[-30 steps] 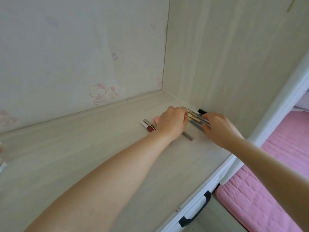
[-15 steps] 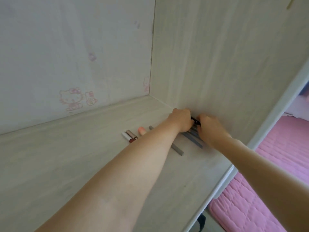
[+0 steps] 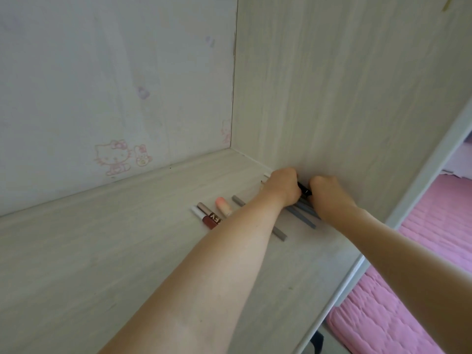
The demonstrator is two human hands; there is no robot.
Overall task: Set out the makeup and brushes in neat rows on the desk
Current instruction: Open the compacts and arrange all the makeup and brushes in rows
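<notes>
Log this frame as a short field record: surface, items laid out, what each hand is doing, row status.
surface: pale wood desk
laid out: white tube, lip gloss, peach stick, grey pencil, side by side
left hand: closed on the bundle of pencils and brushes
right hand: closed on the same bundle by the side panel
black pen: between the hands
row status: unfinished

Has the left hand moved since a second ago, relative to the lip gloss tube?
Yes. The left hand has shifted away from the lip gloss tube, toward the side panel, uncovering the peach tube.
</notes>
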